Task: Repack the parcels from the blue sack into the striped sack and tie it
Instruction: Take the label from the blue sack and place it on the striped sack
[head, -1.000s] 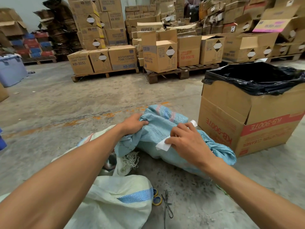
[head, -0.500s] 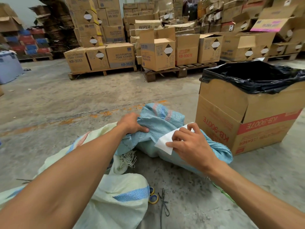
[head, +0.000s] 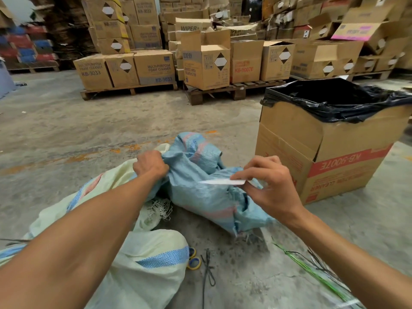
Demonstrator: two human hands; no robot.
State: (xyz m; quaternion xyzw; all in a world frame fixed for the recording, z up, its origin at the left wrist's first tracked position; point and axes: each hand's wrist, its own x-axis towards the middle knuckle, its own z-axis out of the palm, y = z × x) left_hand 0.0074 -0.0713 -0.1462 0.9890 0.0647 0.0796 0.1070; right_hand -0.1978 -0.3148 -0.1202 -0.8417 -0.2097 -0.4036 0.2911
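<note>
Left hand [head: 150, 165] is fisted on the bunched top edge of the blue sack [head: 200, 188], fingers curled into the fabric. Right hand [head: 270, 185] pinches a flat white slip [head: 223, 181] between thumb and fingertips, other fingers loosely spread. The slip is seen edge-on, roughly level, held just above the sack's middle; can't tell if it's a label or a thin parcel.

Blue sack lies crumpled on the concrete floor [head: 89, 130], centre of view, with faded pink bands and a frayed lower edge. It looks mostly slack; what's inside isn't visible.

Striped sack [head: 142, 259], pale cream with blue and pink stripes, lies to the near left, partly under the left forearm. Its far end touches the blue sack by the left hand, with loose white threads [head: 161, 207] between them. Can't see its mouth or any parcels in it.

On the floor just beside the striped sack: two small yellow-and-blue rings [head: 193, 259], touching each other. Next to them a black cord [head: 207, 275]. Near right, green and dark strands [head: 312, 266] lie under the right forearm.

Right of the blue sack, close by, stands an open box [head: 312, 157] lined with a black bag [head: 334, 101], print upside down. Behind: pallets [head: 231, 90] stacked with cartons [head: 206, 61].
</note>
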